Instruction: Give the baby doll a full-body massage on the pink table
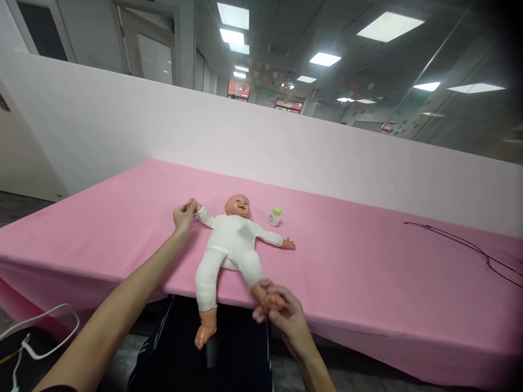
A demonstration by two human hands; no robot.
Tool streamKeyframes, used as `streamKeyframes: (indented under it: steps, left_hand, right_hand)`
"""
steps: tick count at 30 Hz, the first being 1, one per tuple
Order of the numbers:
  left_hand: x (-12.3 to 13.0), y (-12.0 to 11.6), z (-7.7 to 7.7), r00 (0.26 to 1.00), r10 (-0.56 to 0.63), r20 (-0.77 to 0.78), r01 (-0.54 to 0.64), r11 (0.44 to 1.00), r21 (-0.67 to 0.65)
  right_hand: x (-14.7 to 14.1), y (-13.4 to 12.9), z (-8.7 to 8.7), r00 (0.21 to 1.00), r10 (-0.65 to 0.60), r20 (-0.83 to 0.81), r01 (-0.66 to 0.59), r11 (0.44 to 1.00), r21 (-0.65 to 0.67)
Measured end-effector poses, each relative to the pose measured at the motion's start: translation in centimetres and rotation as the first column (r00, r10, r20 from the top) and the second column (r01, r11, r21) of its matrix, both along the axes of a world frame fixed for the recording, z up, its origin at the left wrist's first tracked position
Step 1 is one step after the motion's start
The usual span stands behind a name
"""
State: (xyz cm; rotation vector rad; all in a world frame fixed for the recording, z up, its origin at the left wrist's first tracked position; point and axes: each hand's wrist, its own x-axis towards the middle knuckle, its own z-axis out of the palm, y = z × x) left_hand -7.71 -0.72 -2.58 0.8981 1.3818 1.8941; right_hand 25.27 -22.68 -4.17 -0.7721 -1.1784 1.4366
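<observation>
A baby doll (235, 234) in a white cloth body lies on its back on the pink-covered table (359, 267), its head toward the wall. My left hand (184, 215) pinches the doll's hand at the picture's left, with that arm stretched outward. At the front edge my right hand (281, 310) is closed around the doll's foot on the right side; its fingers are slightly blurred. The doll's other foot (206, 326) hangs past the table edge, above my dark trousers. Beside the doll's head stands a small white jar (274, 218) with a green lid.
A thin dark cable (461, 245) lies on the table at the right. A white low wall (286, 147) with glass above it borders the table's back. White cables (49, 332) hang over a dark object at the lower left.
</observation>
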Motion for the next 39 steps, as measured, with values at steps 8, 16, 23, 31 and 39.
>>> streamKeyframes:
  steps: [8, 16, 23, 31, 39]
  left_hand:
    - [0.9, -1.2, 0.7, 0.997, -0.006, -0.082, 0.013, 0.996, 0.086]
    - [7.2, -3.4, 1.9, 0.745, -0.178, -0.643, 0.234, 0.972, 0.001]
    - [4.3, -1.4, 2.1, 0.834, -0.274, -0.479, 0.323, 0.946, 0.021]
    - [-0.9, 0.2, 0.8, 1.000, 0.003, -0.031, -0.005, 0.998, -0.056]
    - [5.3, -2.9, 2.5, 0.742, -0.209, -0.638, 0.274, 0.962, 0.004]
  right_hand:
    - [-0.9, 0.1, -1.1, 0.999, 0.045, 0.026, -0.046, 0.998, 0.042]
    - [-7.7, 11.3, 4.2, 0.993, -0.066, 0.099, 0.055, 0.993, 0.108]
    - [-4.6, 5.9, 2.6, 0.995, -0.064, 0.071, 0.058, 0.995, 0.080]
    - [-2.3, -2.8, -4.8, 0.994, 0.106, 0.017, -0.105, 0.993, -0.045]
    - [-6.0, 6.7, 4.9, 0.989, -0.048, 0.141, 0.036, 0.995, 0.088]
